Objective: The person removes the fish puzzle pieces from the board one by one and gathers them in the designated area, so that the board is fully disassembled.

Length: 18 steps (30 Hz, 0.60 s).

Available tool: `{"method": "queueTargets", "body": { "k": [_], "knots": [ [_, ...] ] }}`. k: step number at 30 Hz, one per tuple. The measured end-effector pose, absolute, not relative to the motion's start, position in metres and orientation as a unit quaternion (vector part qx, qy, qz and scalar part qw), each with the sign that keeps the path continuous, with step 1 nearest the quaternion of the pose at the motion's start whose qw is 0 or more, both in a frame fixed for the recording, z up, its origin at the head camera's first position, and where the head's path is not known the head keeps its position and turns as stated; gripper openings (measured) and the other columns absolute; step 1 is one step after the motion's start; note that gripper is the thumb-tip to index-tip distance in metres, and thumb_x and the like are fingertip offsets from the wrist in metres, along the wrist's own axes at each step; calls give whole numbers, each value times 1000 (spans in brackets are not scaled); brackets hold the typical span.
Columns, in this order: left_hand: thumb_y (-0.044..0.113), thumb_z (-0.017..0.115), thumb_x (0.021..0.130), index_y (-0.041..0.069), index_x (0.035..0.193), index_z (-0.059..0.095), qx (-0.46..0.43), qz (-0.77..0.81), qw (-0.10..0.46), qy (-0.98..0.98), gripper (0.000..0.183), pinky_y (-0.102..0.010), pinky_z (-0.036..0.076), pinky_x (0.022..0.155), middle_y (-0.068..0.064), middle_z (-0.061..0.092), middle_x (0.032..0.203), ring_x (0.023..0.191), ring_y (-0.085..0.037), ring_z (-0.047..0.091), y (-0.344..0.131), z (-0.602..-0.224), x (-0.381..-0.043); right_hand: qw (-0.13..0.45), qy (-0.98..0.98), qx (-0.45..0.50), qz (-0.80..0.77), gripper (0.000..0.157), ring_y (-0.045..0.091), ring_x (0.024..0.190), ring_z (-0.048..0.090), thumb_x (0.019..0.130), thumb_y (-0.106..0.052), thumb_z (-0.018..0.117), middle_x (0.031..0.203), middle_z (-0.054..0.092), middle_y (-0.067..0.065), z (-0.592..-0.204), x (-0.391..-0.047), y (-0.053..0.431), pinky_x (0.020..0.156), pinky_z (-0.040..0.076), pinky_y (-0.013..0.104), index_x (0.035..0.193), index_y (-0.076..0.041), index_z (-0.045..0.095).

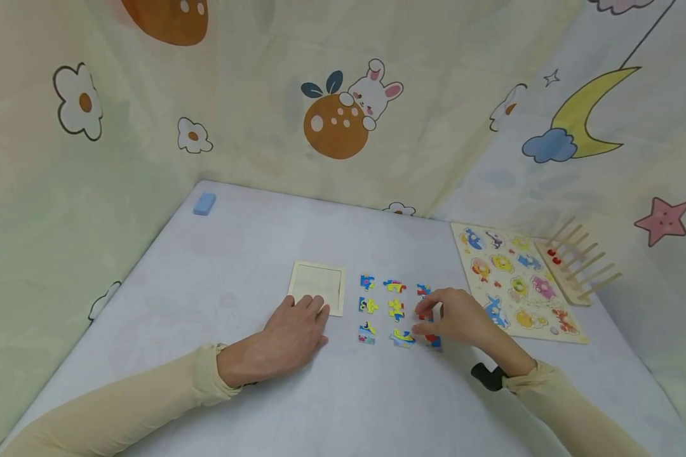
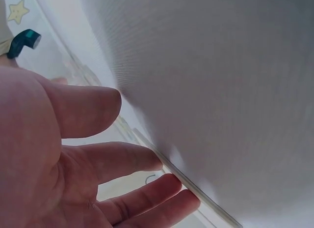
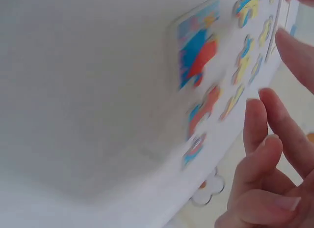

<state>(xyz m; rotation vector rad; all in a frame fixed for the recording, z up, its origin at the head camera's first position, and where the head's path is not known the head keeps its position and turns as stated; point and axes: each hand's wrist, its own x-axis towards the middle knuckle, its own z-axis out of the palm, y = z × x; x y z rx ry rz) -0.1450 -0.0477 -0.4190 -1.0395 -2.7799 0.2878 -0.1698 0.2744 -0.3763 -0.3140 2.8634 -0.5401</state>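
My left hand [image 1: 294, 336] lies with fingers extended at the near edge of a square wooden puzzle frame [image 1: 318, 279]. Its fingertips touch the frame's rim [image 2: 189, 183] in the left wrist view. To the frame's right, several small jigsaw pieces [image 1: 397, 309] with blue, yellow and red print are spread in three columns. Over the right column hovers my right hand [image 1: 458, 314], thumb and fingers parted with nothing between them. It partly hides that column in the head view. In the right wrist view a blue and red corner piece [image 3: 196, 53] lies on the table below the hand.
At the right lies a wooden board [image 1: 517, 279] of colourful sea animal pictures. Beside it is a wooden stand [image 1: 571, 270] with several upright pegs and red markings. A blue block [image 1: 204, 204] sits near the far left corner of the white table [image 1: 251, 241]. Printed cloth surrounds the table.
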Motion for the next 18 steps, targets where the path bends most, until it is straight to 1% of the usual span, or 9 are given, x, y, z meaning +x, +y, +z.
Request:
{"method": "queueTargets", "body": {
  "k": [3,7,12,15,17,18],
  "knots": [
    [48,65,97,10,132,67,-348,93,77,-930,51,-32,40,71,-2,57,102,88,-18,52,-48,-419,-145,91,970,-128,-188,27,12,69,52,80,-33,88,87,71,-4,-378,-176,259,58,41,24,96,-14,77],
    [48,66,97,10,131,67,-349,88,75,-930,51,-32,40,70,-2,58,102,89,-18,53,-48,-418,-147,84,968,-141,-189,23,10,63,50,84,-32,84,88,71,-6,-379,-184,232,57,40,23,98,-15,76],
    [47,65,97,9,131,67,-351,70,45,-933,50,-32,41,71,-3,58,104,90,-19,53,-49,-413,-148,82,961,-170,-202,23,11,60,50,88,-31,80,93,73,-4,-380,-195,202,58,41,24,103,-15,76],
    [44,66,98,10,127,67,-349,39,24,-936,45,-32,39,71,-3,56,101,89,-19,52,-52,-411,-151,71,959,-183,-203,26,12,67,55,90,-33,77,99,74,-1,-382,-200,191,65,46,26,109,-14,76],
    [42,66,98,11,128,66,-344,10,10,-939,43,-33,39,73,-3,57,101,90,-20,52,-55,-410,-153,53,961,-184,-201,29,17,76,61,92,-32,75,103,74,3,-382,-200,188,71,51,30,113,-12,75],
    [42,66,98,12,130,65,-338,-3,4,-941,44,-34,40,76,-3,58,104,94,-20,53,-57,-410,-155,39,963,-183,-195,31,19,83,63,92,-33,75,106,74,5,-383,-199,188,75,52,33,115,-11,75]
  ]
}}
